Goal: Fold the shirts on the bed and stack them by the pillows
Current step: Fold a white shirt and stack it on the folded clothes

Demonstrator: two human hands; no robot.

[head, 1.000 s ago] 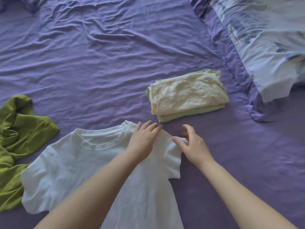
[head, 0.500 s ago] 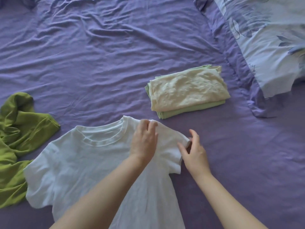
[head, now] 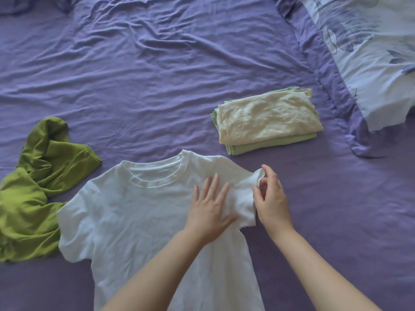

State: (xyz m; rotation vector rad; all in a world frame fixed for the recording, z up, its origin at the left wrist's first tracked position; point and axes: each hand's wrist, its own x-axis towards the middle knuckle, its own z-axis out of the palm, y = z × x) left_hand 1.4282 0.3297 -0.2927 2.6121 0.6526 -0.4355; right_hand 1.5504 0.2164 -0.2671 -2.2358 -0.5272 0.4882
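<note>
White T-shirt (head: 134, 221) spread face up on the purple bed sheet (head: 157, 75), collar toward the far side, lower hem cut off by the near edge of the view. Left hand (head: 210, 212) lies flat on the shirt's chest just beside the right-hand sleeve, fingers straight and slightly spread, palm pressing the cloth. Right hand (head: 270, 198) is at that sleeve's outer edge; its grip is narrow, thumb and fingers pinching the sleeve hem (head: 258, 176), which is lifted and curled slightly off the sheet. How much cloth lies inside the pinch cannot be told, since the fingers cover it.

Folded stack (head: 267, 122) sits on the sheet beyond the hands and apart from the white shirt: a cream shirt (head: 267, 115) on top, a light green shirt (head: 269, 145) beneath, its edges showing along the near and left sides. The stack lies near the floral pillow (head: 370, 63) at upper right, with a strip of sheet between them. Olive green shirt (head: 33, 194) lies crumpled and unfolded at the left, its near edge touching or slightly under the white shirt's left-hand sleeve.
</note>
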